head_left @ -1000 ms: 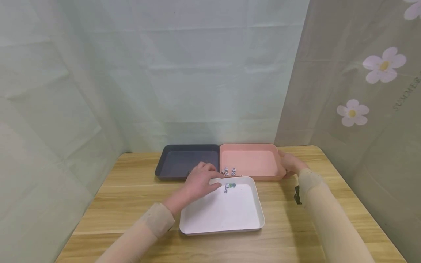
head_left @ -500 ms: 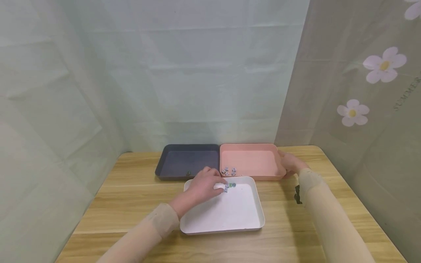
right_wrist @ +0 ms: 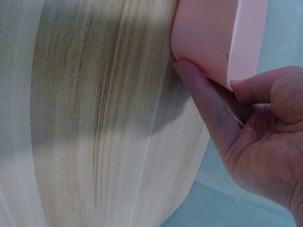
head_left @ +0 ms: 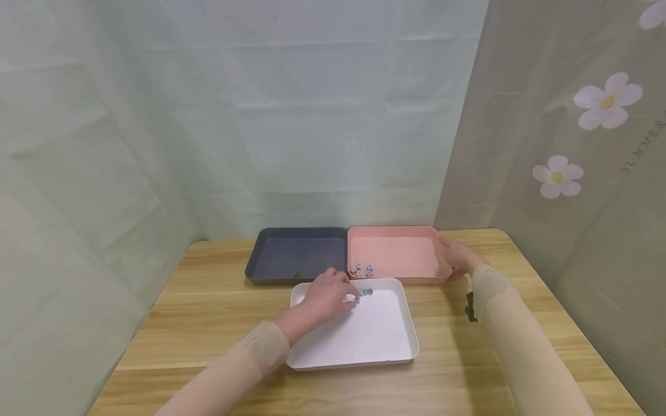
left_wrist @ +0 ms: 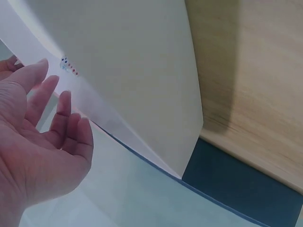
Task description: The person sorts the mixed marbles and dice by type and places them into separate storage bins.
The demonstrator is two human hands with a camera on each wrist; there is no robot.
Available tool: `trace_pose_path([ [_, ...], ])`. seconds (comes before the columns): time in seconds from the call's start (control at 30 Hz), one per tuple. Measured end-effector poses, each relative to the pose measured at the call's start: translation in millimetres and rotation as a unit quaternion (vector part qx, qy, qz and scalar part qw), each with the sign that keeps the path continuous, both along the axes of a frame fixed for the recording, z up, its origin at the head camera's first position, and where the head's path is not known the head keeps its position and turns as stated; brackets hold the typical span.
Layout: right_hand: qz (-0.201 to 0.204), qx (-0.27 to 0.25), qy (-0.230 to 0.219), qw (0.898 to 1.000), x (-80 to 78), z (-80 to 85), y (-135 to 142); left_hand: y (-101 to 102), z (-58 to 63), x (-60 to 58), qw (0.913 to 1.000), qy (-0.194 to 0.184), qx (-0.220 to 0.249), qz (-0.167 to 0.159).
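Note:
My left hand point(head_left: 329, 297) reaches over the white tray point(head_left: 374, 335), its thumb and fingertips beside the white dice point(head_left: 358, 299) near the tray's far edge. In the left wrist view its fingers are loosely bent, and the dice point(left_wrist: 68, 65) with blue and red dots lie just beyond the fingertips. Greenish dice point(head_left: 367, 292) sit right of the white ones. My right hand point(head_left: 458, 258) holds the pink tray point(head_left: 400, 248) at its right side. In the right wrist view the thumb lies at the rim of the pink tray point(right_wrist: 208, 38), with a finger against its outer wall.
A dark blue tray point(head_left: 291, 251) stands left of the pink one, with a small dark green die point(head_left: 298, 273) inside. Several white dice point(head_left: 359, 270) lie in the pink tray's front left corner. A black object point(head_left: 470, 307) shows beside the right sleeve. Curtains enclose the wooden table point(head_left: 208, 323).
My left hand has moved right and slightly toward me, from the tray's far rim to the white dice. The right hand has stayed on the pink tray.

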State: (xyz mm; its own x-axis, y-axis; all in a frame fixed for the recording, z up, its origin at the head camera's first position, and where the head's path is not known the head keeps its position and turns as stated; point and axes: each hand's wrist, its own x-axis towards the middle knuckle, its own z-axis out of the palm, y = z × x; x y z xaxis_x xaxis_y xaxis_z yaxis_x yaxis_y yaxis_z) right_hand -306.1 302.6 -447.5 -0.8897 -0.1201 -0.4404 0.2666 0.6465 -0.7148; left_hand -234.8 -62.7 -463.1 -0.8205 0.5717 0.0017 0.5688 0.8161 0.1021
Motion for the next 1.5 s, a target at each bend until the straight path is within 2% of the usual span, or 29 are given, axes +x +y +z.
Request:
trace_pose_path([
  [0.23, 0.002, 0.008, -0.001, 1.000, -2.8, -2.8, 0.9, 4.5, -3.7, 0.6, 0.9996, -0.017, -0.008, 0.022],
  [0.4, 0.010, 0.007, 0.008, 1.000, 0.0, -0.4, -0.4, 4.7, -6.3, 0.6, 0.9998, -0.008, -0.015, 0.013],
  [0.63, 0.011, 0.009, 0.008, 1.000, 2.5, 2.0, -1.4, 5.3, -10.2, 2.3, 0.9999, -0.010, 0.003, 0.007],
  [0.87, 0.006, -0.005, 0.009, 1.000, 2.8, -0.1, -0.1, 6.8, -11.0, 3.3, 0.9989, -0.030, 0.027, 0.024],
  [1.5, 0.008, -0.012, 0.005, 1.000, -1.5, -3.0, 3.2, 7.3, -13.8, 4.8, 0.9998, -0.014, 0.014, 0.009],
])
